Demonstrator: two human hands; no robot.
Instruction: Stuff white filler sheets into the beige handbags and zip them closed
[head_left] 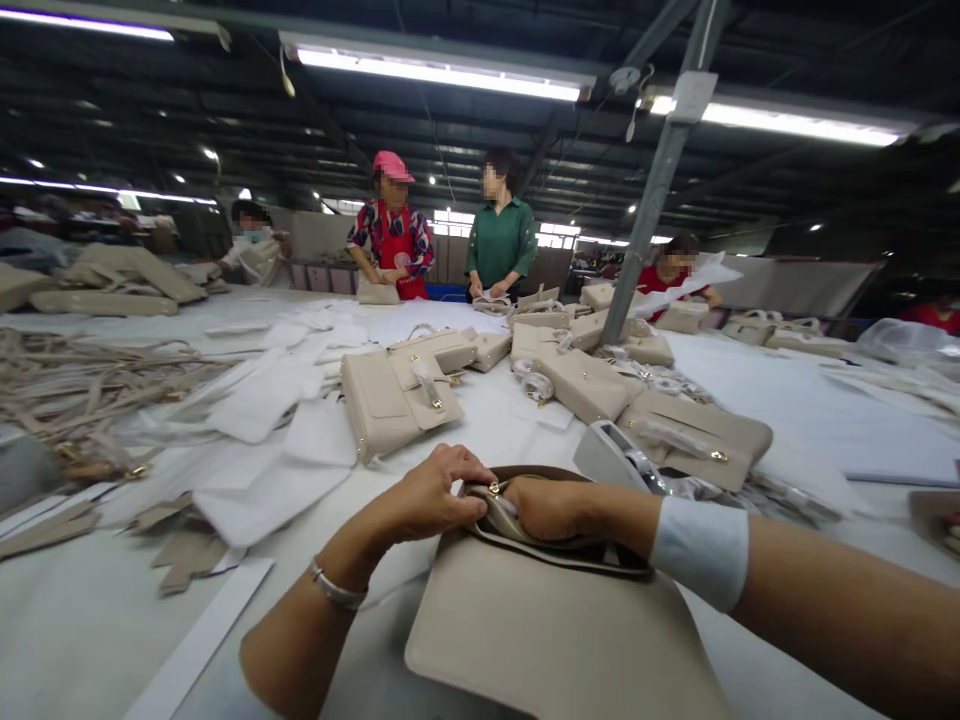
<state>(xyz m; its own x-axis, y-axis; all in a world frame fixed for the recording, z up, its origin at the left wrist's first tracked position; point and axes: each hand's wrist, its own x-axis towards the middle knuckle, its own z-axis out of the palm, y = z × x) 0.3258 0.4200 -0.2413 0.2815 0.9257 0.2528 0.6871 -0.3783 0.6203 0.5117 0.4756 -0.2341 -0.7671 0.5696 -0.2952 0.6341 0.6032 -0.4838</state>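
Observation:
In front of me lies a beige handbag [555, 620], its flap folded toward me and its mouth gaping. My left hand [442, 492] pinches the bag's rim at the left end, beside a small gold-coloured zipper pull [493, 489]. Inside the opening is my right hand [551, 507], its fingers hidden by the lining and the bag's edge. What those fingers touch in there cannot be seen.
Several finished-looking beige bags [394, 395] and wrapped straps lie beyond mine. A tape dispenser [619, 455] stands behind the bag. White paper sheets [270, 490] and a heap of straps [90, 385] cover the left. A metal post [660, 190] rises at right; co-workers stand across.

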